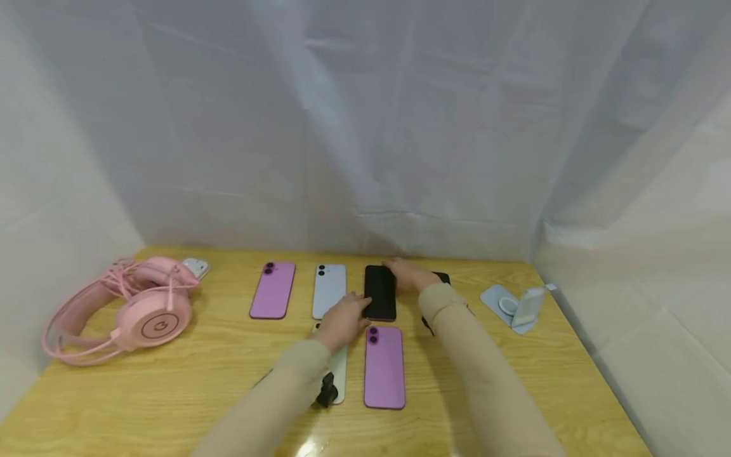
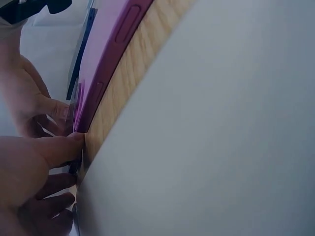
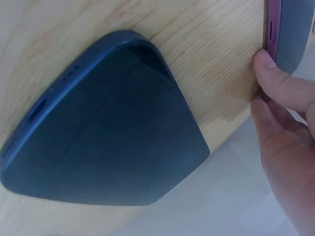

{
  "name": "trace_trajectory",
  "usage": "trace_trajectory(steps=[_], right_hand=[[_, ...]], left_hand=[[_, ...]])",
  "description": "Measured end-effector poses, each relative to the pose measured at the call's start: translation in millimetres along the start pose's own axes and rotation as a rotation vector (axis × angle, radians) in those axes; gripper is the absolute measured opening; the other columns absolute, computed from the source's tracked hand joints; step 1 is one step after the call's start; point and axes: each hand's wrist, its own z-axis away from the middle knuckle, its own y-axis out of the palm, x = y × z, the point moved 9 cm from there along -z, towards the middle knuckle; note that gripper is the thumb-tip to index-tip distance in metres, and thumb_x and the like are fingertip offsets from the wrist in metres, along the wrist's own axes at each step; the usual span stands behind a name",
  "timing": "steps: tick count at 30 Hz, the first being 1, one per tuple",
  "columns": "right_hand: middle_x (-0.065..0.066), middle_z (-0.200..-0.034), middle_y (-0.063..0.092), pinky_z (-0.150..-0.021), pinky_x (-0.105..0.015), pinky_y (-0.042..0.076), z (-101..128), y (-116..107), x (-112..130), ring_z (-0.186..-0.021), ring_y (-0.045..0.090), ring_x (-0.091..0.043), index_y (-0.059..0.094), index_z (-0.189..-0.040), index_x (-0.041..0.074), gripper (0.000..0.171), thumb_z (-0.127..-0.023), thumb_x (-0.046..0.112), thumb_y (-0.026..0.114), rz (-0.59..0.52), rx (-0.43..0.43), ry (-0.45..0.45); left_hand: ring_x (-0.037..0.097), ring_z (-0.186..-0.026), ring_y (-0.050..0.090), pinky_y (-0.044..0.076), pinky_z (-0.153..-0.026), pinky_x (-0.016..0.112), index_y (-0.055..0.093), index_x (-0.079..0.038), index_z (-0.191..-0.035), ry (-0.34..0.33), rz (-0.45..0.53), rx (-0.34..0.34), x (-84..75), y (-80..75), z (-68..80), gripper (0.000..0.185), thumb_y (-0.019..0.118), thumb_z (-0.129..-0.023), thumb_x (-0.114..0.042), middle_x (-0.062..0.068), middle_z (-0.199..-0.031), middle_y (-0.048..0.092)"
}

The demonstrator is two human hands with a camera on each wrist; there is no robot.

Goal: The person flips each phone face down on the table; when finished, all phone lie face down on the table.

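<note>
A phone with a black screen [image 1: 381,292] and a purple rim [image 3: 273,24] lies face up in the back row on the wooden table [image 1: 217,374]. My left hand [image 1: 355,312] holds its near left corner, and the thumb [image 2: 54,147] presses the purple edge [image 2: 108,64]. My right hand [image 1: 401,271] grips its far right corner, with the thumb [image 3: 278,81] on the rim. A dark blue phone [image 3: 108,137] lies just right of it, mostly under my right forearm in the head view.
A purple phone [image 1: 272,290] and a pale blue phone [image 1: 329,291] lie left of the black-screen one. Another purple phone [image 1: 384,367] and a white phone [image 1: 339,374] lie nearer. Pink headphones [image 1: 131,311] sit far left, a phone stand [image 1: 516,304] far right. White sheets wall the table.
</note>
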Motion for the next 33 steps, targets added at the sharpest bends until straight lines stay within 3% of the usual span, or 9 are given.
trace_trajectory(steps=[7,12,21,27,33], right_hand=[[-0.021,-0.139,0.045,-0.103,-0.038,0.041,3,-6,-5,-0.119,0.049,-0.031,0.035,-0.143,-0.004,0.086,-0.071,0.003,0.082,-0.061,-0.037,-0.056],[-0.025,-0.126,0.055,-0.096,-0.039,0.047,8,-20,-8,-0.109,0.056,-0.035,0.044,-0.135,-0.009,0.082,-0.067,0.008,0.086,-0.095,-0.098,-0.137],[-0.021,-0.109,0.064,-0.09,-0.038,0.05,10,-36,-9,-0.101,0.06,-0.031,0.053,-0.127,-0.011,0.067,-0.073,0.014,0.084,-0.199,-0.138,-0.192],[-0.024,-0.12,0.06,-0.098,-0.039,0.047,8,-42,-6,-0.112,0.057,-0.033,0.048,-0.131,-0.012,0.066,-0.08,0.015,0.079,-0.372,-0.148,-0.16],[-0.022,-0.118,0.061,-0.094,-0.038,0.048,7,-43,9,-0.109,0.057,-0.033,0.052,-0.128,-0.011,0.061,-0.081,0.018,0.078,-0.322,-0.158,-0.181]], left_hand=[[0.036,-0.128,0.044,0.039,-0.105,0.047,0.053,-0.002,-0.134,0.008,0.013,-0.022,-1.5,-1.8,2.1,0.049,0.068,-0.09,-0.018,0.02,-0.136,0.05],[0.036,-0.13,0.041,0.035,-0.108,0.047,0.05,-0.002,-0.137,0.017,0.04,-0.021,-1.6,-2.0,2.3,0.052,0.067,-0.09,-0.017,0.021,-0.137,0.049],[0.035,-0.135,0.034,0.031,-0.11,0.049,0.043,-0.007,-0.143,-0.023,0.117,0.012,0.6,-1.8,2.5,0.056,0.062,-0.092,-0.021,0.017,-0.142,0.046],[0.035,-0.131,0.04,0.033,-0.108,0.05,0.05,-0.005,-0.136,0.008,0.129,0.026,-10.6,-3.5,-1.3,0.052,0.064,-0.091,-0.024,0.016,-0.137,0.05],[0.037,-0.129,0.042,0.036,-0.106,0.051,0.055,-0.001,-0.13,-0.016,0.145,0.013,-12.0,-0.6,-1.5,0.051,0.066,-0.09,-0.031,0.021,-0.135,0.051]])
